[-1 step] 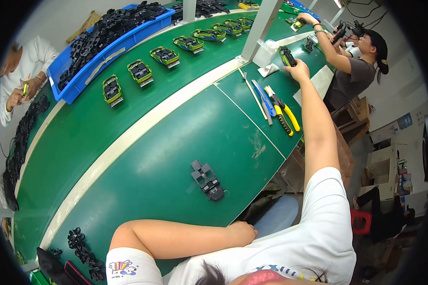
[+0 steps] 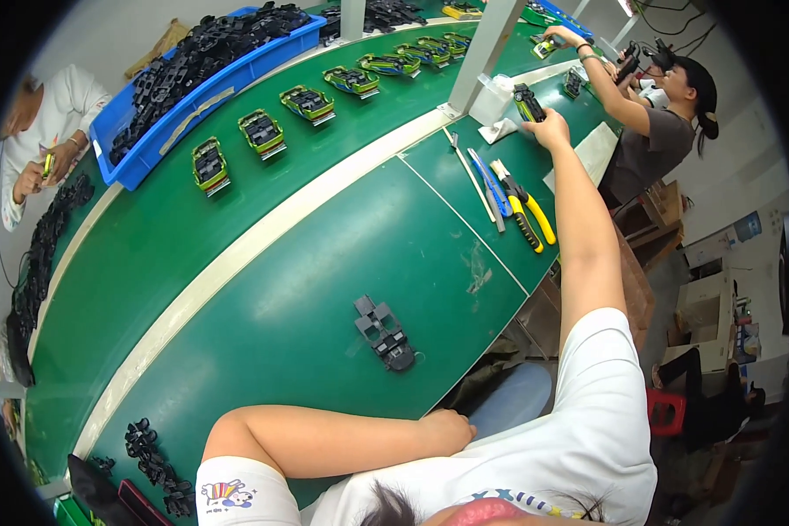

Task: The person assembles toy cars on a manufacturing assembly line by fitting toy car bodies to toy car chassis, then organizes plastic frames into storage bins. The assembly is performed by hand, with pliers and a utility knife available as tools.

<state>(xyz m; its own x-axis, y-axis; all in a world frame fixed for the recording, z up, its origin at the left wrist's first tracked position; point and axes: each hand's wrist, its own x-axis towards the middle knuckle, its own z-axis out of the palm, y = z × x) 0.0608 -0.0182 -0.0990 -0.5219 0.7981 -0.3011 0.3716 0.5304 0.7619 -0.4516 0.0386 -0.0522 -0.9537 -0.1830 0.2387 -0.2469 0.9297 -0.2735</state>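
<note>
My right arm reaches out to the far right of the bench, and my right hand (image 2: 550, 130) is closed round the near end of a toy car body (image 2: 527, 103), black with green edging. My left forearm lies bent across the near edge of the bench. At its end my left hand (image 2: 449, 431) is curled into a loose fist; whatever its fingers may hold is hidden. Between my arms a black plastic toy car chassis (image 2: 383, 333) rests alone on the green bench top (image 2: 263, 351), touched by neither hand.
Yellow-and-black pliers (image 2: 522, 210), a blue cutter knife (image 2: 489, 182) and a thin stick (image 2: 472, 180) lie left of my right forearm. Green toy cars (image 2: 209, 167) line the belt beside a blue bin (image 2: 131, 172) of black parts. Co-workers (image 2: 657, 123) sit far right and left.
The view has shifted very slightly. Both hands keep their places, and my right hand still holds the toy car body.
</note>
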